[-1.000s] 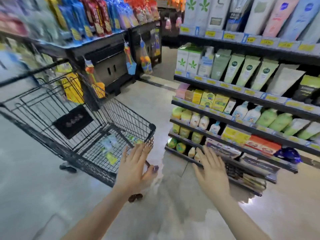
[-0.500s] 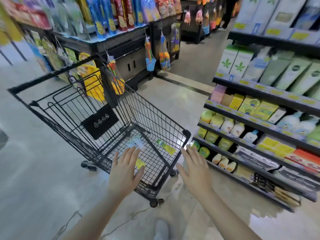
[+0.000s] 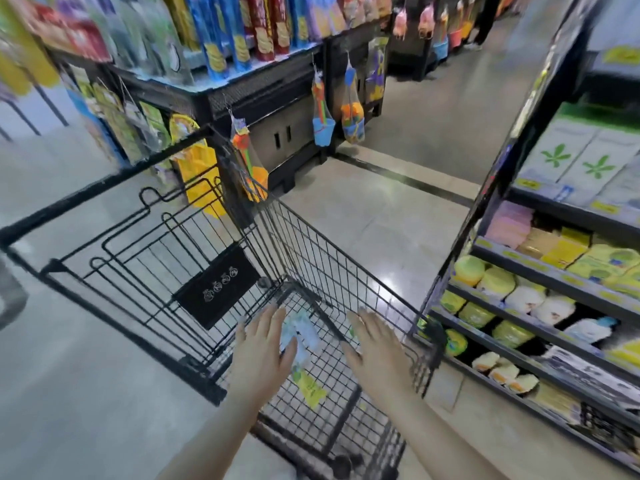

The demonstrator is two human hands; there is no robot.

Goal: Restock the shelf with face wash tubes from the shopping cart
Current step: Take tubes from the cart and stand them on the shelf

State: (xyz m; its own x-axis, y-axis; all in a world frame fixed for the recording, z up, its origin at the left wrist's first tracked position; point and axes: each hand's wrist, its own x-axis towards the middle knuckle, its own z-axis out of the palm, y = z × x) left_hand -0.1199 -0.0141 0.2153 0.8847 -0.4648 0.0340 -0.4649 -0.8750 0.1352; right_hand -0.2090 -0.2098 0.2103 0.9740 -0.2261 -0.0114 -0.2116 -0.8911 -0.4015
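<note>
Both hands reach down over the black wire shopping cart, palms down. The left hand has its fingers straight and slightly spread, holding nothing; the right hand is the same, fingers straight, loosely fanned and gripping nothing. Whether either hand touches anything below it cannot be told.

The face wash tubes lie flat on the cart's wire floor, pale blue and white, blurred; they sit between the two hands, just right of the left fingers and partly under the left thumb. A yellow-green tube lies nearer the wrists, below and between the palms. A black placard hangs on the cart's folding seat flap, beyond and left of the left fingertips.

The shelf stands to the right of the right fingers, just beside the cart's right rim, its tiers carrying yellow-green tubs, white bottles and boxes. Beyond the fingertips, across the grey floor, a dark display stand carries hanging toys
</note>
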